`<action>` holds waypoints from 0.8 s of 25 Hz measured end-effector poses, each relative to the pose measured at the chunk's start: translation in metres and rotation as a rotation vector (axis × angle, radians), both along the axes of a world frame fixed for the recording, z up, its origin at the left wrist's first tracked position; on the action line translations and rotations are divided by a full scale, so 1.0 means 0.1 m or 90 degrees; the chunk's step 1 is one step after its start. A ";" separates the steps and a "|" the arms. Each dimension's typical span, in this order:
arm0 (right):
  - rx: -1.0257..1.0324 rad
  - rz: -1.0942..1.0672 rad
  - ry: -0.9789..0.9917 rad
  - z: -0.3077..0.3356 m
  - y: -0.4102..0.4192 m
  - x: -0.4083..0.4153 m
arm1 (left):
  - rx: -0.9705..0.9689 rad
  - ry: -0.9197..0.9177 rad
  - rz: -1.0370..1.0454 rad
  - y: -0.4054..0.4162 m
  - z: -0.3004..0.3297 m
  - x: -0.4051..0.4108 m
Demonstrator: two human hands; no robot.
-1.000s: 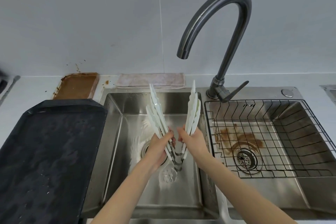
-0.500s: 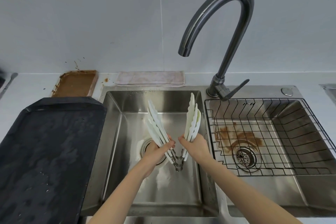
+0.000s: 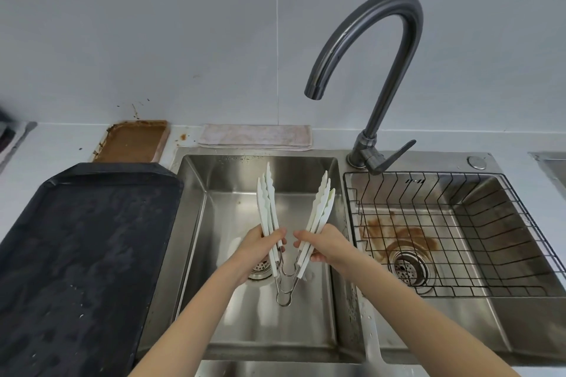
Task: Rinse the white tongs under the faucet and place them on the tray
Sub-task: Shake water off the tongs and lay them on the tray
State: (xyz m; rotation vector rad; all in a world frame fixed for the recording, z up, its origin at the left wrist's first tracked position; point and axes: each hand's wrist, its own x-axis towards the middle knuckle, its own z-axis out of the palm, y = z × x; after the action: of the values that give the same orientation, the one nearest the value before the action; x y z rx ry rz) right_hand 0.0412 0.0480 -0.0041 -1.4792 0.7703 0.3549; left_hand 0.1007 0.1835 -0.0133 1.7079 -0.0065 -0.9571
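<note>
Both hands hold the white tongs [image 3: 294,223] over the left sink basin [image 3: 232,180], centre frame: left hand [image 3: 260,249] clasps one set of arms, right hand [image 3: 324,245] the other, tips spread upward. The faucet [image 3: 367,70] spout shows no water running. Judged status: rinsing appears finished or paused. Remaining: transfer to the black tray [image 3: 76,254], left of frame, which is wet and carries no tongs.

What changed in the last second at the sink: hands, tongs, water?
The white residue on the floor of the left basin is gone. The white tongs now spread slightly wider, tips away from the person. Both hands kept their grip: left hand on the left arms, right hand on the right. No water shows at the faucet in any frame. The black tray and wire rack stayed put.
</note>
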 end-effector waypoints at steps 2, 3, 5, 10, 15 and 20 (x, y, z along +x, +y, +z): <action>-0.002 0.019 -0.001 0.04 0.03 0.00 | 0.014 -0.015 -0.020 0.06 0.04 0.02; 0.001 0.024 -0.007 0.07 0.05 0.01 | 0.019 -0.022 -0.021 0.10 0.05 0.04; 0.002 0.037 -0.023 0.16 0.13 0.04 | 0.013 -0.028 -0.009 0.20 0.09 0.08; 0.025 0.062 -0.084 0.36 0.37 0.14 | -0.066 0.012 0.037 0.52 0.24 0.19; 0.136 0.069 -0.095 0.51 0.67 0.24 | -0.118 0.038 0.038 0.96 0.36 0.33; 0.118 0.081 -0.073 0.48 1.07 0.44 | -0.142 0.028 0.048 1.43 0.41 0.49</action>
State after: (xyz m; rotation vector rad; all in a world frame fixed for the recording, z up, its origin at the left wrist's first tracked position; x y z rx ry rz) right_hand 0.0855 0.1551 0.0442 -1.3632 0.5387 0.4222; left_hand 0.1493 0.3267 0.0278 1.4721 -0.0196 -0.9026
